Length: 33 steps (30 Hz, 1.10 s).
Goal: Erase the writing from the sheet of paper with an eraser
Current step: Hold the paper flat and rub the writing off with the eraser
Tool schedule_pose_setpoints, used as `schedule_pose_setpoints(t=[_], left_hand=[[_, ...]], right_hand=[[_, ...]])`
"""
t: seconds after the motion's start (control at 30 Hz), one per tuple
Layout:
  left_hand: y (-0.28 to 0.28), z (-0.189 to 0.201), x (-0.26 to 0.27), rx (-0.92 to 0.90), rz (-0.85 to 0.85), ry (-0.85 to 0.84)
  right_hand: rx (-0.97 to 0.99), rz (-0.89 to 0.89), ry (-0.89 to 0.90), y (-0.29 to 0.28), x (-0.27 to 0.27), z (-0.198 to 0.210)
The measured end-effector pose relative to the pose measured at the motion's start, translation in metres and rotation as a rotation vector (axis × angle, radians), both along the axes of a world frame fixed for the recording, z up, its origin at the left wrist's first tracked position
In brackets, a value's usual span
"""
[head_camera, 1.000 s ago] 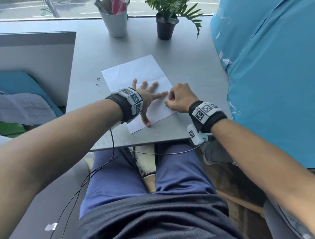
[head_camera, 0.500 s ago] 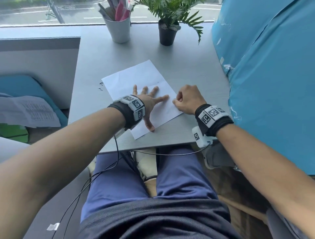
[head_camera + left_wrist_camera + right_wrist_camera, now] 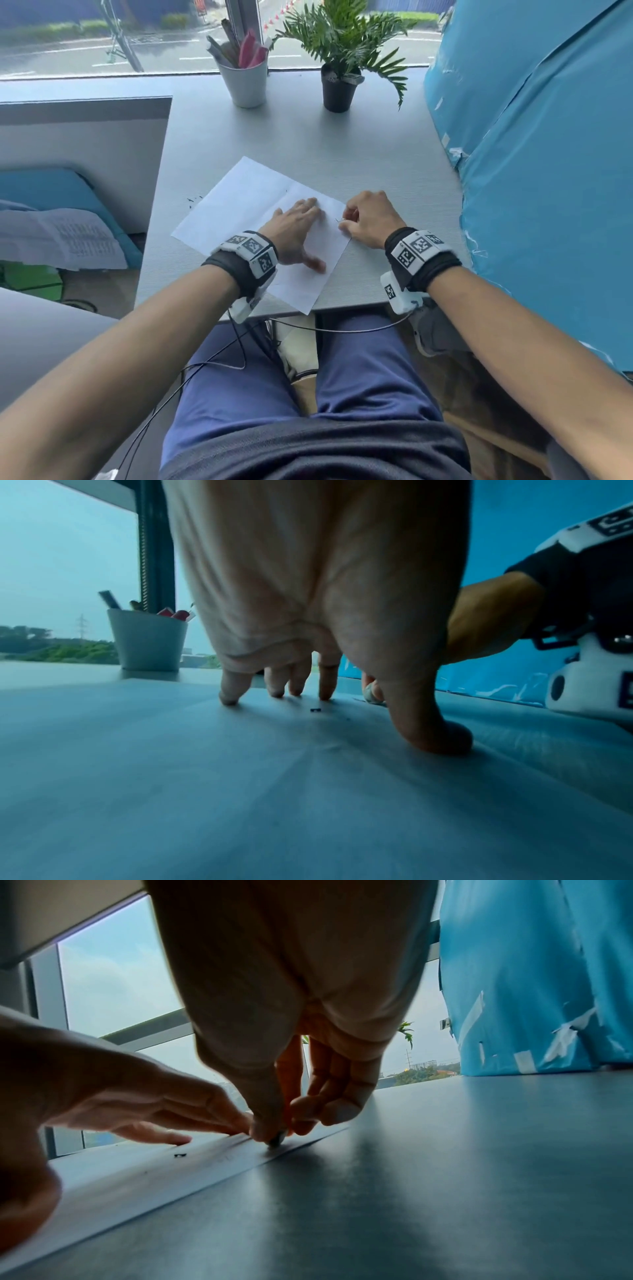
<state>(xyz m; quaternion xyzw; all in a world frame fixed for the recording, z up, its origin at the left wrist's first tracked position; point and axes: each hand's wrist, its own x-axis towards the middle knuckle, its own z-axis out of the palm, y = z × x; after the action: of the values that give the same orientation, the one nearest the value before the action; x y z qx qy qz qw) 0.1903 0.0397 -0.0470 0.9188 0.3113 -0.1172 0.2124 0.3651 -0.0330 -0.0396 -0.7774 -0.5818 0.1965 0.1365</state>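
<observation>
No legible text anywhere

Matt white paper sheet (image 3: 246, 202); smooth grey table (image 3: 308, 144).

You get soft daylight from the window (image 3: 102, 41) ahead; both wrist views are dim, bluish and backlit, with blurred foregrounds and edges bent by the wide lens.
</observation>
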Motion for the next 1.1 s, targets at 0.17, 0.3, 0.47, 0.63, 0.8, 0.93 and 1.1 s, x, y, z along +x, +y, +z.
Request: schedule_pose_setpoints(t=[0.17,0.3,0.47,0.63,0.8,0.93,1.1], left_hand=[[0.001,-0.004,0.009,-0.056,-0.015,0.176],[0.003,-0.004,0.016,-0.057,-0.005,0.258],[0.002,-0.002,0.015,-0.069,0.01,0.279],[0.001,-0.001,0.015,-0.092,0.026,0.275],[-0.001,0.002,0.016,-0.097,0.033,0.279],[-0.001,0.003,0.018,-0.09,0.038,0.29],[-0.001,0.001,0.016,-0.072,0.035,0.285]], right_hand=[[0.03,-0.025,0.021,-0.003,-0.009,-0.002],[-0.037,0.226,0.025,-0.02,-0.034,0.001],[0.026,0.037,-0.008,0.01,0.009,0.014],[-0.051,0.206,0.033,-0.021,-0.027,0.008],[0.028,0.076,0.026,0.003,0.008,0.013],[0.0,0.166,0.04,-0.009,-0.012,0.009],[-0.023,0.113,0.045,0.0,0.007,0.011]])
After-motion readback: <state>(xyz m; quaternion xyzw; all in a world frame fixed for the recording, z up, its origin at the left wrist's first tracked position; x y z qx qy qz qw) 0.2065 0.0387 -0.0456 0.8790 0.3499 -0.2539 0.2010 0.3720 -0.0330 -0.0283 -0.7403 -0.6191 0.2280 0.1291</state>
